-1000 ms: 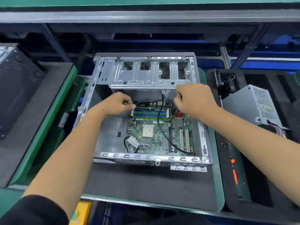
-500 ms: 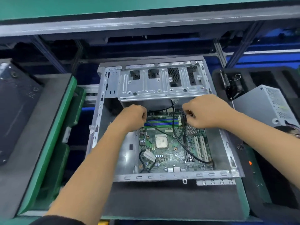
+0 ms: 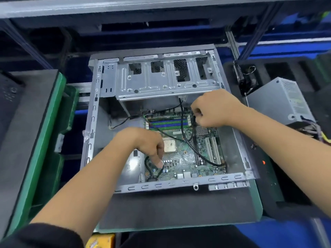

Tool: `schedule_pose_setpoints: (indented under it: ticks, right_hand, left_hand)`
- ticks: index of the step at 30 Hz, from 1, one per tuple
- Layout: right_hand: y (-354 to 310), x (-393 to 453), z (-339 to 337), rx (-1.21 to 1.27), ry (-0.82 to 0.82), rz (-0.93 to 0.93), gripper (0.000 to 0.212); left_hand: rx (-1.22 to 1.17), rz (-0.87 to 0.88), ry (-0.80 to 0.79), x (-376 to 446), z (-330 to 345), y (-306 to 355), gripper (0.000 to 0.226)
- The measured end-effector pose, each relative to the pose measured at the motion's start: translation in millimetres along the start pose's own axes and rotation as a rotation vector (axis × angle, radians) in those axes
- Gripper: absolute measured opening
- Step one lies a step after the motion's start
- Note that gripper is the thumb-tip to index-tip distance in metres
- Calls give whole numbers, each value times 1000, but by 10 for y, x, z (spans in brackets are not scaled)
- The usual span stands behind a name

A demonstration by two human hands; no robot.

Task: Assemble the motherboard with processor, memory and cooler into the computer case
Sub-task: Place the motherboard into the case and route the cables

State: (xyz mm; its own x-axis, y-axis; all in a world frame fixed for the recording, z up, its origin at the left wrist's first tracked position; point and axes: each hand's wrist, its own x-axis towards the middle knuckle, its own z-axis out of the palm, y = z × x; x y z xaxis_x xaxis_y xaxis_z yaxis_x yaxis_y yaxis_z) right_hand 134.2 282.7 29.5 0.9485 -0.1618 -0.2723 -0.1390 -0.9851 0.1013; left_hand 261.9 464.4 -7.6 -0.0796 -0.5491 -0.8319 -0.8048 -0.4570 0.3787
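- A dark panel (image 3: pixel 10 97) at far left is cut off by the frame edge, on a green-edged tray (image 3: pixel 41 140).
- The left hand (image 3: pixel 143 144) has curled fingers, one fingertip pressing the motherboard (image 3: pixel 186 158) near a black cable loop (image 3: pixel 148 169); what it grips, if anything, is hidden.
- The open computer case (image 3: pixel 161 83) lies flat on a grey mat (image 3: pixel 179 208) on the bench, drive cage at the far end.
- The right hand (image 3: pixel 215 108) pinches a black cable (image 3: pixel 182 122).
- A grey power supply (image 3: pixel 279 101) sits at right.
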Motion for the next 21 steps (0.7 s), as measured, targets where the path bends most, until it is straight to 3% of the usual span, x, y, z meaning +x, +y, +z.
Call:
schedule_pose_setpoints:
  ticks: [5, 10, 12, 18, 21]
  right_hand:
    - [-18, 9, 17, 38, 50, 21, 8]
    - [2, -12, 30, 208, 142, 68, 7]
    - [5, -34, 20, 340, 222, 93, 9]
    - [40, -109, -50, 838, 450, 213, 18]
    - [60, -162, -106, 1066, 468, 194, 21]
  left_hand:
    - [-51, 133, -25, 36, -26, -7, 12]
    - [-27, 122, -77, 35, -33, -55, 12]
    - [-49, 125, -29, 38, -41, -59, 22]
    - [-115, 74, 677, 77, -152, -140, 20]
    - [-191, 39, 862, 134, -157, -171, 10]
